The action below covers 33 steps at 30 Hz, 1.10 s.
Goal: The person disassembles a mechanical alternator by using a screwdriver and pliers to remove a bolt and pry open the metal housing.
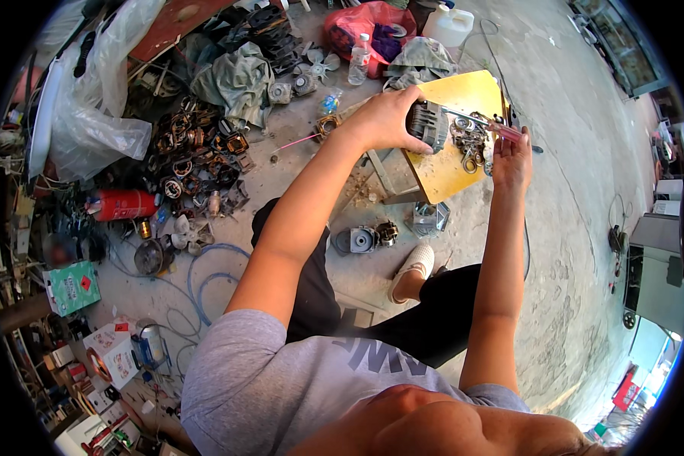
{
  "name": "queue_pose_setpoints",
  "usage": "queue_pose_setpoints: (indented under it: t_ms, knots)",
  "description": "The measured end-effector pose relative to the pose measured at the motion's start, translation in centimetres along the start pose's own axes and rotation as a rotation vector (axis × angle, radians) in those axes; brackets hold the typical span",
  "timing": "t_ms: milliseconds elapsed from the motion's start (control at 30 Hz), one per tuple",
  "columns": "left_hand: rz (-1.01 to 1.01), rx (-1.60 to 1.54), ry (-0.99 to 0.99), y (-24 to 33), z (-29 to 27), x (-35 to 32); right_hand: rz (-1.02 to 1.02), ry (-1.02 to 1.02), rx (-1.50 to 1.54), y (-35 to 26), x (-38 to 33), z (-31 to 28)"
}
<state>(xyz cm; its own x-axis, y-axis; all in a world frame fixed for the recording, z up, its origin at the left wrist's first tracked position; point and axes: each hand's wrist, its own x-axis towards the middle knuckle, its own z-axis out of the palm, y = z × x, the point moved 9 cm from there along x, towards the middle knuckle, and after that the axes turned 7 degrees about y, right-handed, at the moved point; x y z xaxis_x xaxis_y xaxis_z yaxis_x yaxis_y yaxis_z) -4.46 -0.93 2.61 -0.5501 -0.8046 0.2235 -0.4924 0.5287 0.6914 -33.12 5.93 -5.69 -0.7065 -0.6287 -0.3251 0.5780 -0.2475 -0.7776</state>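
Small yellow wooden table (pixel 444 171): grey ribbed metal motor housing (pixel 427 125) on its left part, pile of steel rings and bearings (pixel 470 143) to the right. Floor left of table: heap of copper-wound coils (pixel 194 156); red cylindrical extinguisher (pixel 123 204) further left.

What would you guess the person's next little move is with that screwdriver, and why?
Probably pressing the screwdriver tip into the small motor and turning it: the left hand braces the motor on the yellow board, and the right hand aims the shaft at it.
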Motion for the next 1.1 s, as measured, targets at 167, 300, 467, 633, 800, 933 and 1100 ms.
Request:
queue_pose_setpoints:
  t_ms: [167,300,467,633,800,933,1100]
  knots:
    - [0.026,-0.017,0.002,0.2,-0.1,0.1,0.049,0.051,-0.030,0.1,1.2,-1.1]
    - [0.025,-0.015,-0.001,0.3,0.1,0.3,-0.081,-0.093,0.017,0.2,3.2,-1.7]
    - [0.023,-0.004,0.013,-0.2,0.1,0.1,0.106,0.012,0.018,1.0,1.0,-0.8]
    - [0.013,-0.008,0.001,-0.1,0.1,0.2,0.097,0.054,-0.055,-0.1,0.3,-0.5]
    - [0.013,-0.014,-0.002,-0.1,0.2,0.2,0.022,-0.026,0.001,0.0,0.4,0.2]
    - [0.010,-0.003,-0.003,-0.2,0.2,0.2,0.063,0.073,-0.129,-0.2,-1.0,0.2]
    - [-0.004,-0.021,-0.007,0.1,0.0,0.2,-0.003,-0.044,-0.081,-0.5,1.0,-0.3]
